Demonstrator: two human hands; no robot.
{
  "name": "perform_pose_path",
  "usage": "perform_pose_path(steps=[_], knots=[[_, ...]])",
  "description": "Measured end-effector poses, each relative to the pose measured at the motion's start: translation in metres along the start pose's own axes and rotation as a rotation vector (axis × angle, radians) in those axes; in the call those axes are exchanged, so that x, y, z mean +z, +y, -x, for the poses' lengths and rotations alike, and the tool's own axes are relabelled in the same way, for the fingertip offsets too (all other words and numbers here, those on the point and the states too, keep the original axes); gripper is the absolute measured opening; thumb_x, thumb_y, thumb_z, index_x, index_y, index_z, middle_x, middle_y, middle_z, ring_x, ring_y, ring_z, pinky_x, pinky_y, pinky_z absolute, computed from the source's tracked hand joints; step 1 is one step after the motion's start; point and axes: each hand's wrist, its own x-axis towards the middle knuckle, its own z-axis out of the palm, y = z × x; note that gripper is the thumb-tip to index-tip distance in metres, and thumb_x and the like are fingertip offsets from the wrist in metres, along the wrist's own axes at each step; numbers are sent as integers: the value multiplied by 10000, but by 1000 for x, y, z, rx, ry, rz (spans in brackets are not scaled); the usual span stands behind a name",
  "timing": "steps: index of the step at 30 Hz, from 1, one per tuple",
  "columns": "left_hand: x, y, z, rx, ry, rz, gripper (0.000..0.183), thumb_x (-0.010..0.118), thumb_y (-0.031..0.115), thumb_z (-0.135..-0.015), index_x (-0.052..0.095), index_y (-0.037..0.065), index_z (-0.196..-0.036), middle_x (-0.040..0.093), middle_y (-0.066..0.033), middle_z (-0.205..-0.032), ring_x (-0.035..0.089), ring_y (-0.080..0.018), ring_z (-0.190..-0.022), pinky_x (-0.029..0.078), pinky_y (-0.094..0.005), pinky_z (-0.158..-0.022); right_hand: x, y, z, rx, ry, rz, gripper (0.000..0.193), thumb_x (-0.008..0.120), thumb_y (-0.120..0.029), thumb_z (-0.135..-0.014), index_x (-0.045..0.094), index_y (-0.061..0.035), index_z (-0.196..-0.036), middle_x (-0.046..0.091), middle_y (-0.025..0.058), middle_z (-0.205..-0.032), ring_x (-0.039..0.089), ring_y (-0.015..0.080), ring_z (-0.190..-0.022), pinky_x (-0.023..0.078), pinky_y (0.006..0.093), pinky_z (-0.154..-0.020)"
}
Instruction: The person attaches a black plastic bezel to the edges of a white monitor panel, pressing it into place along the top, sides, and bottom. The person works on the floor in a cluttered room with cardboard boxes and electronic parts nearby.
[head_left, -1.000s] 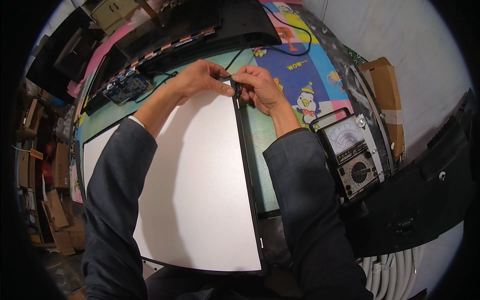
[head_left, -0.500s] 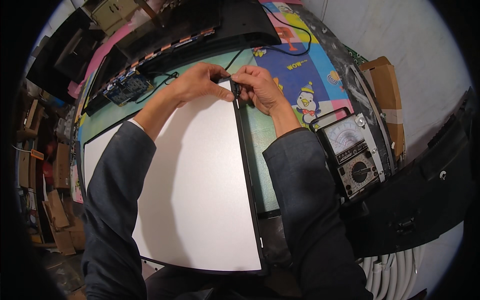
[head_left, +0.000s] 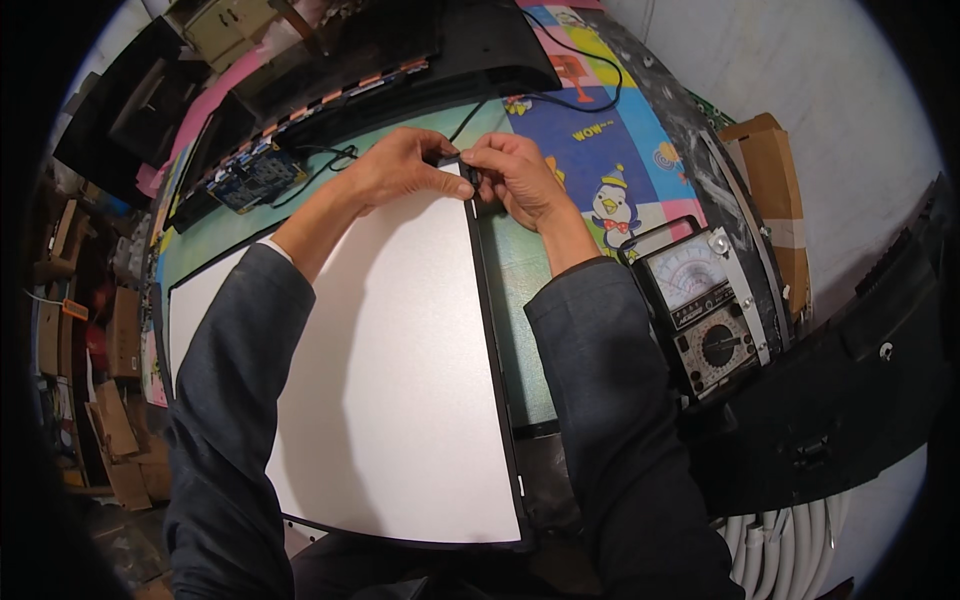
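A large white panel in a black frame, like a screen backlight (head_left: 410, 360), lies before me with its near edge by my lap. At its far right corner both hands meet. My left hand (head_left: 405, 170) grips the black frame corner (head_left: 462, 170), thumb on the white face and fingers curled over the far edge. Pinched from the outer side, the same corner is held by my right hand (head_left: 520, 178), its fingers bent around the frame. Fingers partly hide the corner's details.
An analog multimeter (head_left: 700, 310) stands right of my right forearm. Beyond the panel lie a circuit board (head_left: 255, 178), a black cable (head_left: 335, 155) and a large dark screen housing (head_left: 480, 50). A black plastic cover (head_left: 820, 420) leans at the right, above white hoses (head_left: 785, 545). Cardboard (head_left: 775, 190) stands by the wall.
Both hands stay on the same corner. The panel and my left hand have shifted only very slightly.
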Motion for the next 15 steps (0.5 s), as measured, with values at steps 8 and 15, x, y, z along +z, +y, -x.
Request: perform_pose_path(steps=[8,15], knots=[[-3,2,1,-9,-24,78,398,862,162,-737,688,-31,-1037,667,-72,-894,588,-148,-843,442,-266,-778,2,-2,2,-1,1,-21,122,668,-125,-902,626,-50,-816,608,20,-687,523,66,-496,415,186,-454],[-4,5,-3,-77,-46,59,379,863,167,-748,692,8,-1047,674,-34,-918,590,-125,-856,442,-270,-815,0,-1,1,3,0,-11,114,666,-120,-903,635,-48,-821,611,21,-693,525,64,-497,419,182,-453]])
